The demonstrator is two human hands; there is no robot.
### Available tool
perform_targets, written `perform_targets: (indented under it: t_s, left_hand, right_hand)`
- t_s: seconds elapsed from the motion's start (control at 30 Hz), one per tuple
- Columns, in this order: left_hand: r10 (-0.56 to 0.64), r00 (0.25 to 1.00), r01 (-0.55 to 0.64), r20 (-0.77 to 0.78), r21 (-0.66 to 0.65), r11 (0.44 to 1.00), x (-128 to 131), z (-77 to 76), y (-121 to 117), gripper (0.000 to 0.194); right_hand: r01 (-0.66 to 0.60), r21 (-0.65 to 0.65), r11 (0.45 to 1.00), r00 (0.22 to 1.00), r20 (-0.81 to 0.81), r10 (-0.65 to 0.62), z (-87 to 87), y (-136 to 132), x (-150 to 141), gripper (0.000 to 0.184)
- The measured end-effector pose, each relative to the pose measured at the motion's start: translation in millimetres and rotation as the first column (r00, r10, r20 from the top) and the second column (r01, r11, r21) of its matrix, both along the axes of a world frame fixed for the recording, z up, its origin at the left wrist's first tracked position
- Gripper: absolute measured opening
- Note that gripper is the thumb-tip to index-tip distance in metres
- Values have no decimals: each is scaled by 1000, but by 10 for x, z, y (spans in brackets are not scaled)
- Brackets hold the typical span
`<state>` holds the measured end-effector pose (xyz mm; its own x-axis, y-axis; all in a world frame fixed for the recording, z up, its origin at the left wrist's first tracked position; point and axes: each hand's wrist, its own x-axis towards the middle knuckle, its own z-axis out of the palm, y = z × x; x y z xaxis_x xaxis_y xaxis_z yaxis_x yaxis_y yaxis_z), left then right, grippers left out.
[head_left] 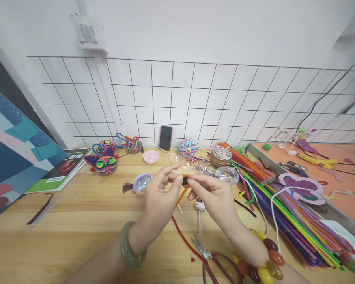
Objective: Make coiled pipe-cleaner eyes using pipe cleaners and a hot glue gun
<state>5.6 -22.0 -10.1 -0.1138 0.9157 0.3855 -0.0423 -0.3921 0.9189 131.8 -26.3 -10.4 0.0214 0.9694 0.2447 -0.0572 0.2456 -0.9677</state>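
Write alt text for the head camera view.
Two hands, left and right, pinch a small black piece with an orange strip above a wooden table. Around them lie open scissors, colourful decorated balls and bundled pipe cleaners.

Scissors (215, 262) have dark red handles, the bangle (126, 245)'s green, and that phone (165, 137)'s black with a pinkish edge.

Both hands (184, 193) raised, nearly touching; fingertips pinched | forearms angled inward
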Motion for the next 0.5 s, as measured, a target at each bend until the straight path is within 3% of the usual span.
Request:
perform_targets:
  t_s: [0.2, 0.5]
  left_hand:
    - [18, 1000, -17, 25, -4, 1000, 19, 12, -17, 26]
    - [-15, 997, 19, 69, -53, 998, 31, -28, -3, 37]
  right_hand:
    - [-67, -53, 996, 997, -31, 65, -2, 15, 33, 20]
    - [0, -29, 1000, 999, 42, 1, 45, -19, 20, 21]
